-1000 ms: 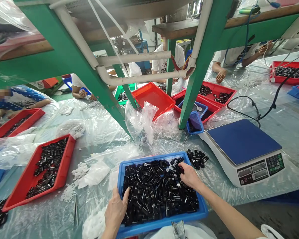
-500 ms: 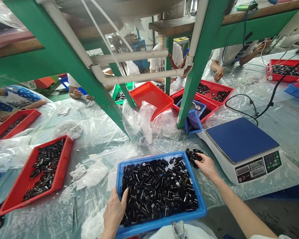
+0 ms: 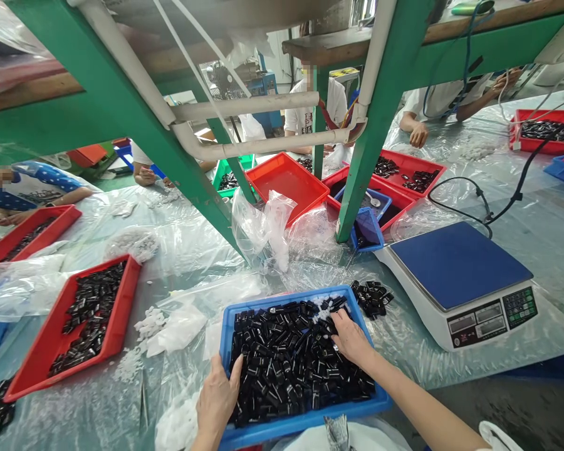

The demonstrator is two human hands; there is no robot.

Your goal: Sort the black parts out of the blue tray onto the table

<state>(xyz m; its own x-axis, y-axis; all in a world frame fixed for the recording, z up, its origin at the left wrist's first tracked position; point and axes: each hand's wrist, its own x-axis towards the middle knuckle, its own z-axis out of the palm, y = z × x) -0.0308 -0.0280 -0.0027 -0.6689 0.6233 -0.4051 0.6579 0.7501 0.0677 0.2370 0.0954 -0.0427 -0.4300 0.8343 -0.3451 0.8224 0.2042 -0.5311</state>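
A blue tray [image 3: 305,418] full of small black glossy pieces [image 3: 282,357] lies in front of me. My left hand [image 3: 217,394] grips its left wall, thumb over the rim and fingers on the outside. My right hand [image 3: 352,338] reaches into the tray's right side, fingers bent down among the black pieces, beside a small patch of white bits [image 3: 326,307]. Its fingertips are partly hidden, so what they pinch does not show. Just outside the tray's far right corner, a loose heap of black pieces [image 3: 372,299] rests on the plastic sheet.
A weighing scale [image 3: 460,263] stands to the right. Red trays [image 3: 131,294] hold black pieces at left; another red tray [image 3: 286,181] and a small blue bin [image 3: 367,227] sit beyond. A green frame leg [image 3: 357,181] rises ahead. Other people's hands [image 3: 418,133] are across the table.
My right hand has moved left from the loose heap outside the tray into the tray's upper right part. My left hand stays on the tray's left wall.
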